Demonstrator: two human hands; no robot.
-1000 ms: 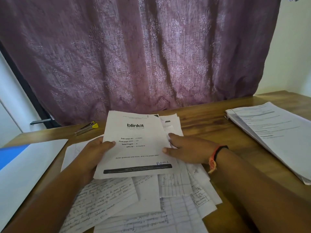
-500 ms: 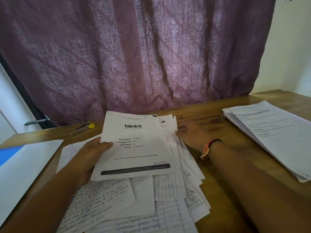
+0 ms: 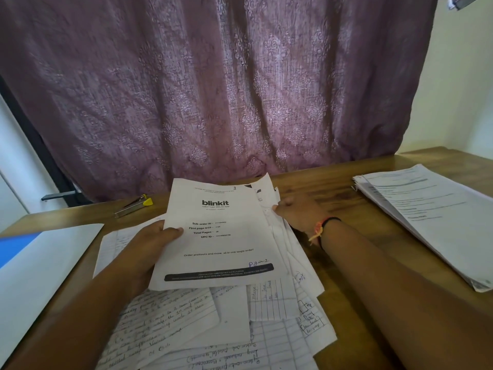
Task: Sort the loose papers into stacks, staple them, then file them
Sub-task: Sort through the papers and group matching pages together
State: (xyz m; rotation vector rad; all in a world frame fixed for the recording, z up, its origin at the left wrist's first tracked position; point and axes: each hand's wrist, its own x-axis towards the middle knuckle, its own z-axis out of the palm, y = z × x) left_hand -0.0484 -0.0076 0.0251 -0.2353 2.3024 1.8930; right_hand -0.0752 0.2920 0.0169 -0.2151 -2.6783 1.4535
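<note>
Our left hand point(image 3: 149, 244) pinches the white printed "blinkit" sheet point(image 3: 221, 247) by its left edge, over loose handwritten papers point(image 3: 186, 324) on the brown wooden table point(image 3: 333, 188); our right hand point(image 3: 298, 212) seemingly grips those papers' right edges.

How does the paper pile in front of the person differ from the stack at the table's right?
The pile is fanned and askew; the stack is fairly squared. The pile shows mostly handwritten sheets; the stack's top sheet is printed. The right hand grips the pile's edge, the left hand holds a blinkit sheet over it; nothing touches the stack. Both are white paper on the table.
</note>
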